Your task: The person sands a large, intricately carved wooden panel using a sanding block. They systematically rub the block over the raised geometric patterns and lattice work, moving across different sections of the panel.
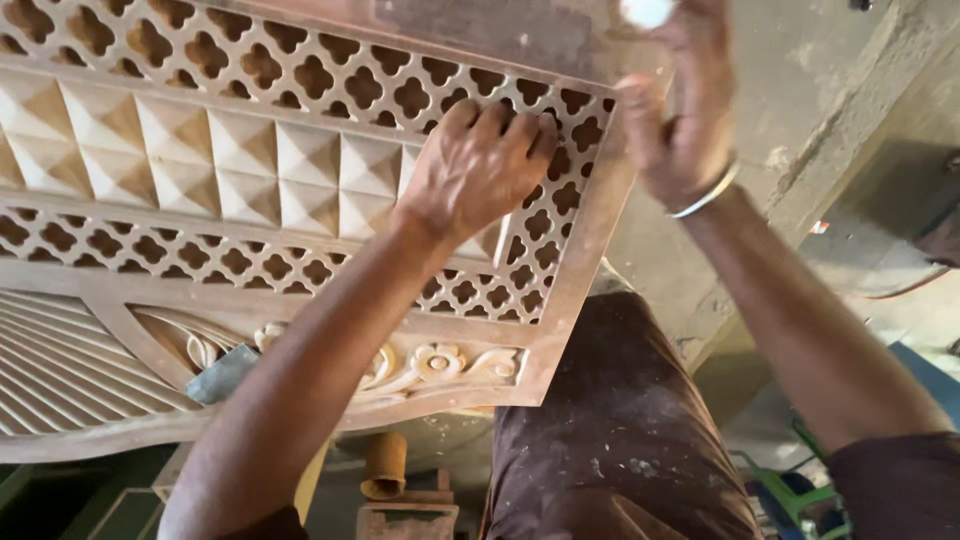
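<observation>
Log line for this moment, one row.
left hand: pressed flat on carved wooden panel lattice | right hand: raised at panel corner, gripping small white object | bangle on wrist

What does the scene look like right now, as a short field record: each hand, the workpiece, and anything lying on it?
left hand: palm down on the carved wooden panel, fingers curled onto the lattice near its right edge
right hand: raised past the panel's right edge, closed around a small white object cut off by the top of the picture
carved wooden panel: pierced quatrefoil lattice, a row of pyramid blocks, floral carving and fluted fan lower down
bangle: silver, on the right wrist
grey flat piece: lies on the lower carving; kind unclear
</observation>
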